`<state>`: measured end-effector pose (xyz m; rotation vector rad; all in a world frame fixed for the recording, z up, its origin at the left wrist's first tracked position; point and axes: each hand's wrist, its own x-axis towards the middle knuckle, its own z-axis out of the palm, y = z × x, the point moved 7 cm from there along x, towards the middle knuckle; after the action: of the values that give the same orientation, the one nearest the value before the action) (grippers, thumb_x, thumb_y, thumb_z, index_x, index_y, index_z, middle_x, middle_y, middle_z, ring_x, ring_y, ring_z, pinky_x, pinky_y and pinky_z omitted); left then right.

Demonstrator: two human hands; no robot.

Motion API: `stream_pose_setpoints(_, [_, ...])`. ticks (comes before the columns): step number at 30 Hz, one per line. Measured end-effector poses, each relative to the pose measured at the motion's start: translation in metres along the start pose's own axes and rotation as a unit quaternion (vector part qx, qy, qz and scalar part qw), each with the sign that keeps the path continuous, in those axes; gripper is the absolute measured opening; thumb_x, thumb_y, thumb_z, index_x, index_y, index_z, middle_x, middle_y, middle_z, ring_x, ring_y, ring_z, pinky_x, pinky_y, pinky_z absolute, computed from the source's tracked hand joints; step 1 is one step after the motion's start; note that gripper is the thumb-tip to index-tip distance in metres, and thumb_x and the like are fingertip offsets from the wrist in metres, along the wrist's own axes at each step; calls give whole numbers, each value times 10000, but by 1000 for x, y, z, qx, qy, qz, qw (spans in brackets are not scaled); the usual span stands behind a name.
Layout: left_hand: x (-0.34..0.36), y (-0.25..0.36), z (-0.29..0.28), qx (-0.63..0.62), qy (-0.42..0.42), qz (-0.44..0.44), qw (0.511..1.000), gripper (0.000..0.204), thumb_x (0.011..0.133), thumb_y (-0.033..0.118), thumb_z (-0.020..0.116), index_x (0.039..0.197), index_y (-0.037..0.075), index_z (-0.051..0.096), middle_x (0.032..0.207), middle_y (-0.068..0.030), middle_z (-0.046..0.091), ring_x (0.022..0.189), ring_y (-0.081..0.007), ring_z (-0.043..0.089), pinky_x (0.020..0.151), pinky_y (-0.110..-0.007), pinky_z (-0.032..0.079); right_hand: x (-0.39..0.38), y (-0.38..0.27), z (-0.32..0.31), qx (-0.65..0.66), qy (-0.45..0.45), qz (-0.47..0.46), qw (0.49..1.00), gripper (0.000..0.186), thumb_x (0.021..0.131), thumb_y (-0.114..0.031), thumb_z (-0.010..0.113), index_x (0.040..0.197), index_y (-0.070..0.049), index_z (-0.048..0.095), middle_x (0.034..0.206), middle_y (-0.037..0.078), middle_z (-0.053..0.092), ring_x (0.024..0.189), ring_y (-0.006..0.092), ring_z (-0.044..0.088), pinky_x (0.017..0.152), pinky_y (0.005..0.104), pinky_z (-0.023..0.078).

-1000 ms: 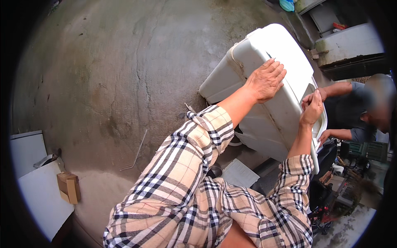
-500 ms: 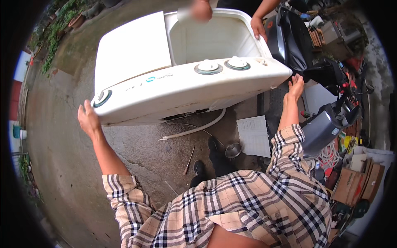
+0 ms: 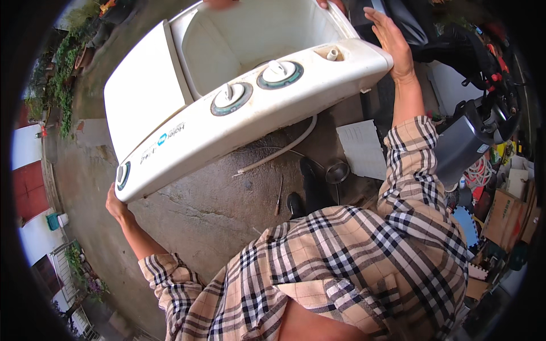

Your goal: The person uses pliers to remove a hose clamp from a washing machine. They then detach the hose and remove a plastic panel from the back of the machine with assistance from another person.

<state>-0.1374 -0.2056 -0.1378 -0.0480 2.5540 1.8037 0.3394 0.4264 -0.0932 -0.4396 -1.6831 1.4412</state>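
A white twin-tub washing machine [image 3: 227, 128] spans the upper middle, tilted, its left end nearer me. Its dials [image 3: 280, 73] face up, one tub stands uncovered, and a flat white lid [image 3: 145, 85] covers the other side. My left hand [image 3: 118, 206] grips the machine's near left corner; its fingers are partly hidden behind it. At the right end, my right hand [image 3: 393, 48] lies with its palm against the corner, fingers stretched out and open. Another person's hand [image 3: 331, 4] is on the tub's far rim; a second one shows blurred at the top edge.
A pale hose [image 3: 278, 152] hangs under the machine above wet concrete. By my feet lie a screwdriver [image 3: 278, 196], a round metal strainer [image 3: 337, 171] and a white panel [image 3: 361, 149]. A dark scooter [image 3: 463, 139] and cardboard boxes [image 3: 503, 219] crowd the right side.
The machine has swung in view, its left end coming nearer me and its right end going farther. Both my hands have stayed against its ends. The other person's hands have moved toward the top edge.
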Motion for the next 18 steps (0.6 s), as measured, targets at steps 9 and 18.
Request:
stream_pose_setpoints(9, [-21,59,4,331,131,341,870,600,962,449,266,1341,24,455,1417,-184,395,1370,-326,269,1117,-367,185,-6,-89,62,-370,83,-231,896,304,939,-251,466,1118,-20,551,1103,141,499,1050,232,520,916,302,395])
stream_pose_setpoints(18, [-71,105,126,384,39,386,838,582,929,487,258,1413,190,383,1488,-95,307,1405,-308,181,1134,-472,52,27,-32,108,-554,-44,-204,806,544,868,-421,464,1169,31,488,1070,257,470,1025,406,460,888,481,338])
